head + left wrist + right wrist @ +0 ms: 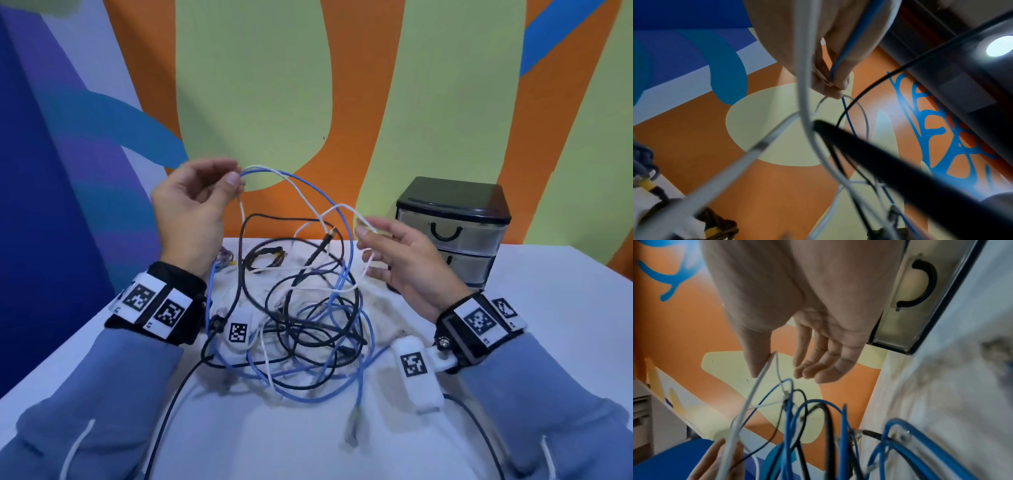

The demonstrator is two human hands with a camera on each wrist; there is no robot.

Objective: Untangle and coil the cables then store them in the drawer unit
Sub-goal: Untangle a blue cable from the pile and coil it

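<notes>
Left hand (pixel 191 212) is raised above the desk's left side, thumb and fingertips pinching both the blue cable (pixel 346 219) and the white cable (pixel 301 193) at the top of their loops. The left wrist view confirms it: blue cable (pixel 840 65) runs down the palm into the pinch and the white cable (pixel 804 81) passes beside it.

Right hand (pixel 407 263) is up too, fingers relaxed and spread. A loop of white cable is draped over the thumb side; in the right wrist view the white cable (pixel 756 389) touches the thumb and the other fingers (pixel 818 369) close on nothing.

The tangle (pixel 308 325) of blue, white and black cables lies mid-desk between the two wrists, with part of it lifted off the surface by the hands. A black cable (pixel 253 219) arcs up out of it between the hands. One blue cable end with a clear plug (pixel 352 428) lies toward the near edge. A small brown coiled bundle (pixel 267 258) lies behind the tangle, near the far edge.

The drawer unit (pixel 452 233) stands at the desk's far edge, right of centre, just behind the right hand. It has a black top and clear drawers with black handles, and the visible drawers are closed.

The desk (pixel 548 325) is white.
</notes>
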